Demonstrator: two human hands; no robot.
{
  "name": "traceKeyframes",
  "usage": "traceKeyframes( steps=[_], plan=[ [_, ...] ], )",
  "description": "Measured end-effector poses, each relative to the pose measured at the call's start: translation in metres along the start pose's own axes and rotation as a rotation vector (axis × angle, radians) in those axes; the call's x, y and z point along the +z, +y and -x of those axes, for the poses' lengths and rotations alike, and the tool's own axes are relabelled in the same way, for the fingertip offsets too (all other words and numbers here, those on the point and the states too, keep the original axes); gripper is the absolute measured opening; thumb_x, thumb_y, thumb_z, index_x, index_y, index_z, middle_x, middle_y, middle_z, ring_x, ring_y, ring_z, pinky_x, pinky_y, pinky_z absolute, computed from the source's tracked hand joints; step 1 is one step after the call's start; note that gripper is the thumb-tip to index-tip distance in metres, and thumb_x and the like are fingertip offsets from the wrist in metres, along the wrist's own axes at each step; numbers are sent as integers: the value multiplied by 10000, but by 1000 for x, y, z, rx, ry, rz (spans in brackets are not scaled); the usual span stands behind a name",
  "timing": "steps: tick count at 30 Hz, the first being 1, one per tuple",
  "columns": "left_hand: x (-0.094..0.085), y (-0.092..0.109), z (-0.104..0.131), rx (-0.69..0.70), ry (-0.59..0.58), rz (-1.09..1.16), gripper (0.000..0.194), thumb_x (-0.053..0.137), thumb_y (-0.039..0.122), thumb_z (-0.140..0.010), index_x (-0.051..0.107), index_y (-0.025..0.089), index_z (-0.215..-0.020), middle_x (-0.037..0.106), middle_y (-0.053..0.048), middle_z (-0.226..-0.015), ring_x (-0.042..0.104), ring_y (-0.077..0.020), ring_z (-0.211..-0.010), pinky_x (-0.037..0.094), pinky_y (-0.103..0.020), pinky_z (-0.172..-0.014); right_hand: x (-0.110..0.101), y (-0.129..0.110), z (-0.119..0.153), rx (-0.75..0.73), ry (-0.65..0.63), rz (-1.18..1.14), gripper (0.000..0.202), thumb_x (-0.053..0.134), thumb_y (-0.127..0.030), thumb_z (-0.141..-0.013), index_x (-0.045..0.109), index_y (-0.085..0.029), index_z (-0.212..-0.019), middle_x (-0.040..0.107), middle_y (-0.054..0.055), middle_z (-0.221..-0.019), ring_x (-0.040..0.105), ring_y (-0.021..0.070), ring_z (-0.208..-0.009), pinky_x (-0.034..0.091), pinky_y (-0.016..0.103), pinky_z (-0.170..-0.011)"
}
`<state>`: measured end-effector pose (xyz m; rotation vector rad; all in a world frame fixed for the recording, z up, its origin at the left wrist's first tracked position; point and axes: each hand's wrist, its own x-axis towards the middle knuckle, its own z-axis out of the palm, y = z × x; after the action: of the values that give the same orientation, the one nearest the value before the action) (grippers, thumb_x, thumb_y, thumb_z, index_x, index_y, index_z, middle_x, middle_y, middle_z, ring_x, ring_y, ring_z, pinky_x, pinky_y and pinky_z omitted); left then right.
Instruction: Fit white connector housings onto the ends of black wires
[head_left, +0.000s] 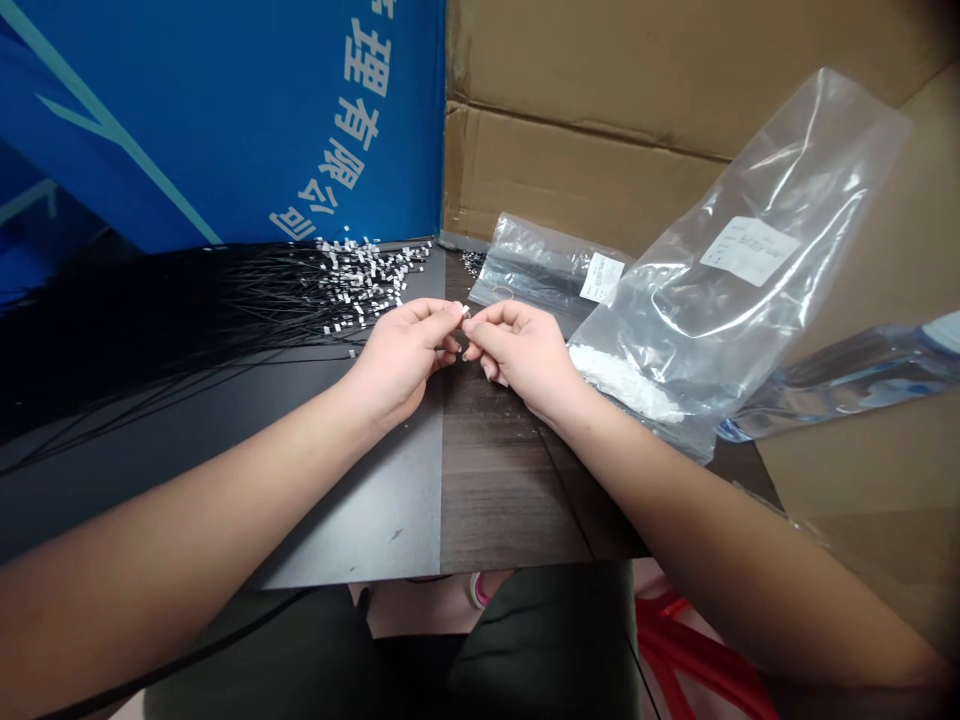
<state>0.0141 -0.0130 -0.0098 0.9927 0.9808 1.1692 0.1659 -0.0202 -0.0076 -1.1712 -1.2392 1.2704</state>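
Observation:
My left hand [401, 355] and my right hand [525, 355] meet over the table, fingertips nearly touching. Both are closed in a pinch. A tiny white connector [466, 310] shows between the fingertips, at the left thumb. From beneath my right hand a thin black wire [566, 490] runs over the table's front edge toward my lap; its upper end is hidden by the fingers. Left of the hands lies a large bundle of black wires [247, 285], many ending in white connectors [367, 280].
A clear plastic bag [795, 170] of small white pieces [626, 380] lies right of my hands. Behind them is a flatter labelled bag [536, 260]. A plastic bottle [847, 380] lies at right. Blue panel [225, 120] and cardboard [585, 170] stand behind the table [495, 490].

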Motion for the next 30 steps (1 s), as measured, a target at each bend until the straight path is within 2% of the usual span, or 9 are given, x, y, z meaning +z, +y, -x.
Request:
traceKeyframes(
  steps=[16,30],
  plan=[
    [3,1,2,126,36,-76,130,786,236,-845,692,168,-786,634,-4,-679,544,-106,-611,438,-249,-615,1,-2,1,36,-34,-88,158,741,-227,-872,620,-183,-780,677,-25,-609,476,50,-405,315,187,-373],
    [2,1,2,157,16,-99,163,798,279,-870,687,175,-810,624,0,-689,553,-107,-616,445,-246,-621,0,3,0,64,-73,-169,169,751,-274,-861,626,-192,-781,667,-27,-620,469,58,-408,298,202,-364]
  ],
)
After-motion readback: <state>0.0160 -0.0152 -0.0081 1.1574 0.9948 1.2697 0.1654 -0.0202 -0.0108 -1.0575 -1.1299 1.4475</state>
